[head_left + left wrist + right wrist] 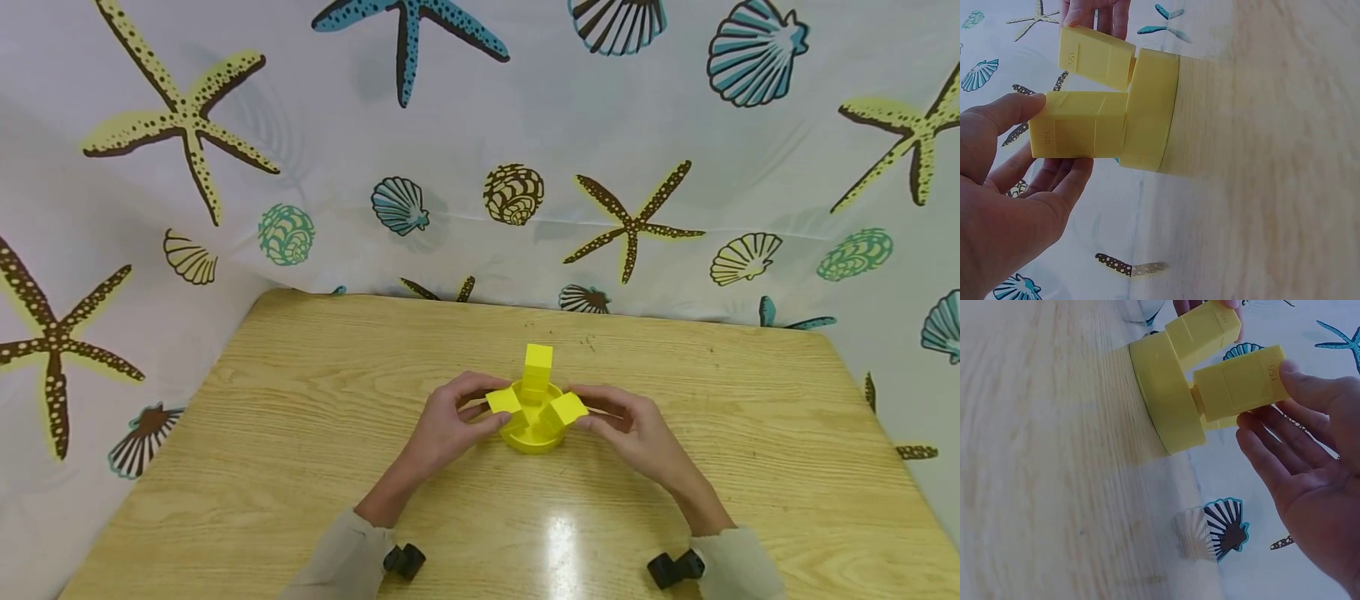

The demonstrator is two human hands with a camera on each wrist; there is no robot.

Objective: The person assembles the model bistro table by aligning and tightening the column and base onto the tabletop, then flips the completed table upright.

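A yellow round, shallow dish-like base (533,447) stands on the table with three yellow rectangular blocks around it. My left hand (444,423) pinches the left block (504,402) between thumb and fingers; raised numerals show on its side in the left wrist view. The right block (566,409), also numbered, is held by my right hand (637,433), thumb at its outer end and fingers beneath. In the right wrist view a narrow neck shows between this block (1241,384) and the base (1166,394). The back block (537,367) stands upright, untouched.
The light wooden table (315,400) surrounds the base. A white cloth (465,150) printed with starfish and shells hangs behind it and along both sides. Black wrist devices (405,562) sit at the beige sleeves (738,562).
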